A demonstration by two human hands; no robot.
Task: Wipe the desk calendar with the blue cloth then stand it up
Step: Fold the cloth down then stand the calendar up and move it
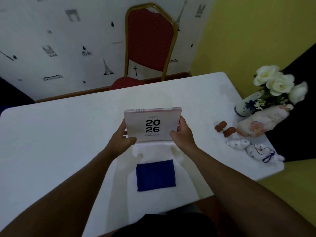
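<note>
The desk calendar (152,124) is a pale card with "2026" printed in black and spiral rings along its top edge. It stands tilted toward me near the middle of the white table (59,134). My left hand (122,139) grips its lower left edge and my right hand (183,132) grips its lower right edge. The blue cloth (156,175) lies folded flat on the table, close to me and just below the calendar, with neither hand touching it.
At the table's right edge stand a vase of white flowers (273,88), a floral ceramic figure (261,122), two brown pieces (224,129) and small white figurines (254,149). A red chair (150,41) stands behind the table against the patterned wall.
</note>
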